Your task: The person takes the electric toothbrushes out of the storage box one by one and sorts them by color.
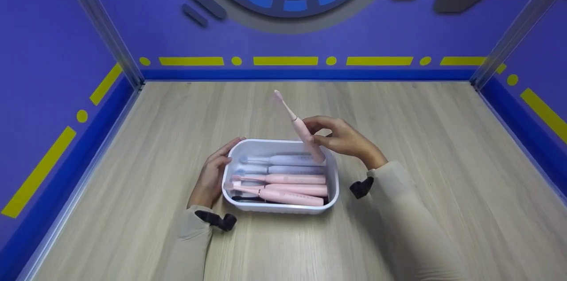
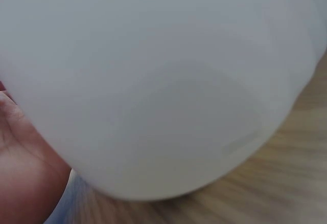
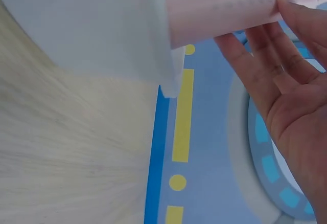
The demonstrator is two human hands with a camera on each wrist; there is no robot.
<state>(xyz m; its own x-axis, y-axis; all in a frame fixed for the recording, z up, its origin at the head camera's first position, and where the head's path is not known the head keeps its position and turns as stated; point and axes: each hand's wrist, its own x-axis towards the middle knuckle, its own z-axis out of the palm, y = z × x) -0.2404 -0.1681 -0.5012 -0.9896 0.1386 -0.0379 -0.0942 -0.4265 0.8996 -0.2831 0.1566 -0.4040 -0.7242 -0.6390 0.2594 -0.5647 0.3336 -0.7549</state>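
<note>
A white plastic bin point(image 1: 280, 208) sits mid-table with several electric toothbrushes lying in it, pale blue ones point(image 1: 283, 159) at the far side and pink ones point(image 1: 288, 179) nearer me. My right hand point(image 1: 328, 135) pinches one more pink toothbrush point(image 1: 303, 132) by its handle. It stands tilted, head up and to the left, with its base over the bin's far right corner. My left hand point(image 1: 216, 170) grips the bin's left end, fingers curved round the far left corner. The left wrist view is filled by the bin wall point(image 2: 163, 81) beside my palm point(image 2: 23, 178). In the right wrist view, fingers point(image 3: 265, 55) lie along the pink handle point(image 3: 225, 14).
The wooden tabletop point(image 1: 421, 139) is enclosed by purple walls with yellow dashes at the back point(image 1: 285, 60) and on both sides. Metal posts point(image 1: 110, 37) stand at the back corners. A dark item point(image 1: 248, 199) lies under the pink brushes at the bin's front.
</note>
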